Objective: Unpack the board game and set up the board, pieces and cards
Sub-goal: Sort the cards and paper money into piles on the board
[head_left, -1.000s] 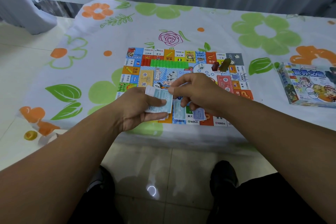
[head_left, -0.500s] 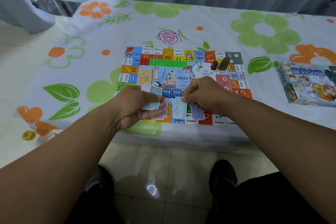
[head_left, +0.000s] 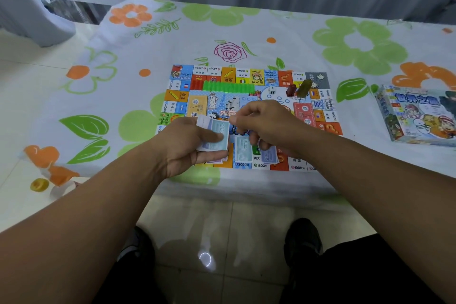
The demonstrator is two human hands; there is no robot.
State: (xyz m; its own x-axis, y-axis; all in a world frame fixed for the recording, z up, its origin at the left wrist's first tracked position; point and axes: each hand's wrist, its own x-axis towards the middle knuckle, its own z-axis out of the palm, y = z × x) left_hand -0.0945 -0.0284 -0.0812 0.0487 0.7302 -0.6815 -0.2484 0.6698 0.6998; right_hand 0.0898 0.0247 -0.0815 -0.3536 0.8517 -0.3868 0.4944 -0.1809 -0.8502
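Change: right hand [head_left: 269, 126] back from note piles [head_left: 243, 149] near surface's near edge, pinching money stack [head_left: 217, 133] gripped by left hand [head_left: 182, 148]; dealing unfinished.

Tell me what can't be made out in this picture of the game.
All in the head view:
Board centre and near squares: hidden under both hands.
Stack of notes in the left hand: lower notes covered by the top one and the thumb.
Right hand: whether its fingertips pinch a note is unclear.
Game box: cut off by the right edge.
Print on the squares: too small.
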